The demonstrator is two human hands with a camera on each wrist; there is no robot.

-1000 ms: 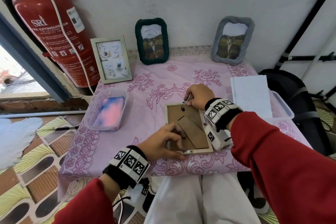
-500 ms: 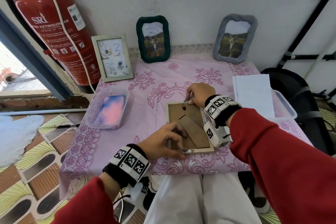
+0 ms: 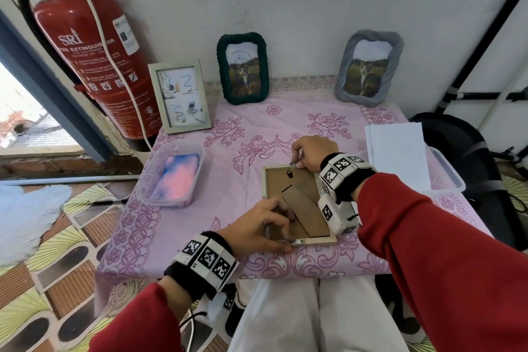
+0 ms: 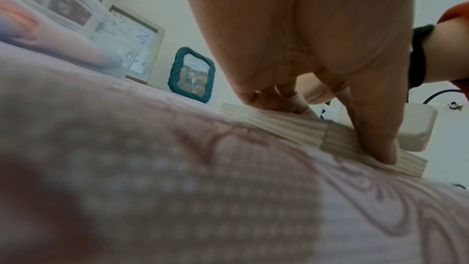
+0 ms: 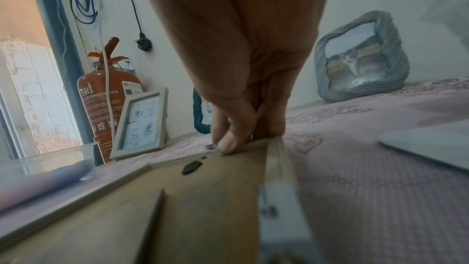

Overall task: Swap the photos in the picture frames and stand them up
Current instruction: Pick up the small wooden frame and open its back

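Pink tablecloth [image 3: 177, 226] is being used as workbench | wooden frame [image 3: 297, 203], face-down near its front edge, is being steadied by left hand [image 3: 257, 230] | top clip [image 3: 292, 164] is being pinched by right hand [image 3: 313, 151] | light, rigid, glass likely fragile; best gripped by edges.

A lived-in room of a home is suggested by a small table covered with a pink floral-printed cloth [image 3: 257, 128]. Behind the cloth, a dark green rope-wrapped picture frame [image 3: 243, 68] and a grey rope-wrapped picture frame [image 3: 368, 67] are leaned on a white plastered wall [image 3: 300, 3]. Left of the cloth, a red cylindrical fire extinguisher [image 3: 85, 60] is mounted, and below it patterned floor tiles [image 3: 57, 251] are seen beside an open doorway [image 3: 25, 111].
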